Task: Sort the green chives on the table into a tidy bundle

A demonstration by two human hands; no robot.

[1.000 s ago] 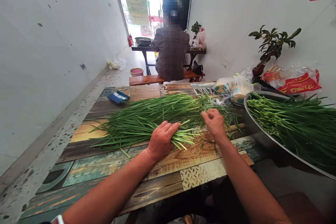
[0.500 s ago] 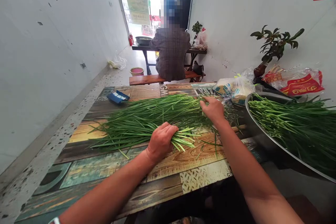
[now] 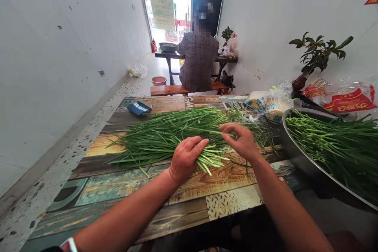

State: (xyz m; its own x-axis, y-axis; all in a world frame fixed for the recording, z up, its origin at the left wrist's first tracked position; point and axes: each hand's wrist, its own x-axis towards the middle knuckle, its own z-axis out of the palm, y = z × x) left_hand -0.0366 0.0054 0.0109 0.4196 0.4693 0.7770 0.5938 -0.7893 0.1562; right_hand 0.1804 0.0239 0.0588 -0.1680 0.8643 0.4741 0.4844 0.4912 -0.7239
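Long green garlic chives [image 3: 177, 122] lie in a heap across the table, their pale cut ends pointing right. My left hand [image 3: 189, 155] is wrapped round a bunch of chives [image 3: 211, 159], whose stem ends stick out past my thumb. Just right of it, my right hand [image 3: 239, 139] is raised a little over the heap, with thumb and fingers pinched on the end of a single chive stalk [image 3: 211, 130]. Loose trimmings and thin scraps [image 3: 262, 132] lie behind and beside my right hand.
A big metal basin [image 3: 298, 153] full of chives stands at the right. Bagged goods [image 3: 273, 104], a red package [image 3: 351, 100] and a potted plant [image 3: 320, 53] are behind it. A blue box [image 3: 139, 108] sits far left. Another person [image 3: 199, 61] sits at a farther table, back turned.
My right hand has drawn back towards me from the far pile and now pinches a chive stalk. My left hand keeps its bunch. The whole view has shifted slightly.
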